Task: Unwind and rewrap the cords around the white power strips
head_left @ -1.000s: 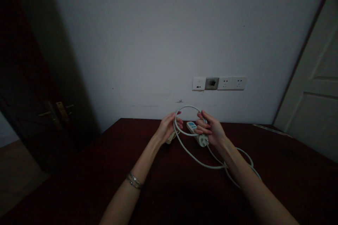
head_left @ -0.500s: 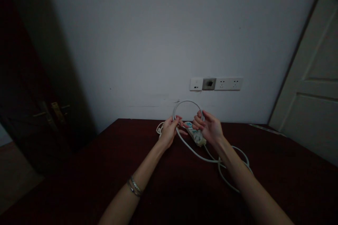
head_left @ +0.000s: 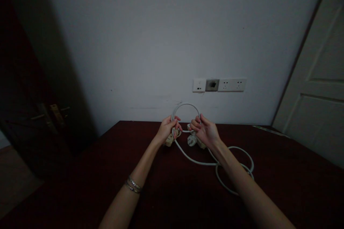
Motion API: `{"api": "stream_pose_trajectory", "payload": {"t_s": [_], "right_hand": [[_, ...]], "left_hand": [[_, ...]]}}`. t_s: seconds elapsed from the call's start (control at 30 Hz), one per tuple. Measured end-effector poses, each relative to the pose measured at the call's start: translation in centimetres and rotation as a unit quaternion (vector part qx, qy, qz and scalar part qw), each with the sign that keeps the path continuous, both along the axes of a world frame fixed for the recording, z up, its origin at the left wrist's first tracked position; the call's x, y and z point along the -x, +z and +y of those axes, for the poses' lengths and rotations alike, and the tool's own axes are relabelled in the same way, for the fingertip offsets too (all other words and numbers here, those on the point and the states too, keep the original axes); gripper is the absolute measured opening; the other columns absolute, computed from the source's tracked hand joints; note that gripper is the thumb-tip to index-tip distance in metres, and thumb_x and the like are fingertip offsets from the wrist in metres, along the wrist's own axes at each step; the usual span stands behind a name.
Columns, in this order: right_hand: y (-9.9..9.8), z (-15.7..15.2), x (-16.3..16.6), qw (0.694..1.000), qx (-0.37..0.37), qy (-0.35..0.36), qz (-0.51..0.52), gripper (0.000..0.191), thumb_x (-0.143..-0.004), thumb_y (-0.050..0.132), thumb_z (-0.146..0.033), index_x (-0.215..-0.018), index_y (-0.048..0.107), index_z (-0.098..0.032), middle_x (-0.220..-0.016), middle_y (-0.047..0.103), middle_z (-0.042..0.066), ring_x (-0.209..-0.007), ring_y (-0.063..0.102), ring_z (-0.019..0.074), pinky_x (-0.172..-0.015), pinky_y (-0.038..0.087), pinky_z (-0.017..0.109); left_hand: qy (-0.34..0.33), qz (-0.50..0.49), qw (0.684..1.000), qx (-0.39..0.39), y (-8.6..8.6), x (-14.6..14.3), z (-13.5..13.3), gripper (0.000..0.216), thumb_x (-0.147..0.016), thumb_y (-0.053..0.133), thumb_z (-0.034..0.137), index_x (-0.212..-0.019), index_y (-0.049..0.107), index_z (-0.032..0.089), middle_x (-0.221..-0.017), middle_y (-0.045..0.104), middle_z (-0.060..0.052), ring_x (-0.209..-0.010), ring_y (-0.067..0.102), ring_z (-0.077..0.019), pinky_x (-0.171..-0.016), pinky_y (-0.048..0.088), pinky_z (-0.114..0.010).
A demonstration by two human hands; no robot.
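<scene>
A white power cable [head_left: 185, 155] arches in a loop between my hands above the dark red table. My left hand [head_left: 167, 128] is closed on the cable at the loop's left side. My right hand [head_left: 204, 130] pinches the loop's right side. Just behind the left fingers sits a cream-coloured block [head_left: 169, 140], partly covered by that hand. Near the right fingers a pale plug [head_left: 191, 140] shows, with part of a power strip [head_left: 201, 144] beside it, mostly hidden by my right hand. More cable lies in loose coils under and beyond my right forearm.
The dark red table [head_left: 107, 171] reaches back to a pale wall carrying a row of wall sockets [head_left: 232, 84]. A thin flat strip [head_left: 270, 131] lies at the table's back right. A white door [head_left: 319, 89] stands at right, a dark door with a handle [head_left: 55, 111] at left.
Both hands have shifted slightly left with the cable loop. The pale plug now shows left of my right wrist, and the cream block has come into sight under my left hand.
</scene>
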State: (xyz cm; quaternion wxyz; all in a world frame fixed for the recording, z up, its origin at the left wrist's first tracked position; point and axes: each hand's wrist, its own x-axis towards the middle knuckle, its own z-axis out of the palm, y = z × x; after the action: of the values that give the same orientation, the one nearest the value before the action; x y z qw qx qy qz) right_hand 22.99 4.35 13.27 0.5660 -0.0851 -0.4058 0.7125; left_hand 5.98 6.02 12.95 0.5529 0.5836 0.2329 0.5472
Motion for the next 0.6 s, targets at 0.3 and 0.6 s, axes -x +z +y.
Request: {"api": "stream_pose_trajectory", "payload": {"t_s": [0.3,0.6], "right_hand": [[-0.5,0.4,-0.1,0.997,0.008,-0.077,0.023,0.031,-0.082,0.058,-0.038,-0.064,0.041,-0.02,-0.051,0.018,-0.009,-0.042,0.019,0.0071,-0.048,0.038,0.022],[1.5,0.0,-2.8,0.989,-0.007,-0.126,0.073,0.027,-0.086,0.055,-0.033,-0.066,0.041,-0.02,-0.05,0.02,-0.008,-0.042,0.023,0.0063,-0.051,0.041,0.02]], "left_hand": [[0.024,-0.017,0.997,0.067,-1.7,-1.5,-0.5,0.045,-0.07,0.066,0.037,-0.105,0.049,0.015,-0.077,0.063,-0.006,-0.065,0.063,-0.0173,-0.041,0.045,-0.02],[-0.166,-0.145,0.943,0.249,-7.6,-5.4,-2.8,0.038,-0.072,0.058,0.037,-0.099,0.051,0.011,-0.07,0.063,-0.007,-0.065,0.064,-0.0197,-0.07,0.048,-0.034]]}}
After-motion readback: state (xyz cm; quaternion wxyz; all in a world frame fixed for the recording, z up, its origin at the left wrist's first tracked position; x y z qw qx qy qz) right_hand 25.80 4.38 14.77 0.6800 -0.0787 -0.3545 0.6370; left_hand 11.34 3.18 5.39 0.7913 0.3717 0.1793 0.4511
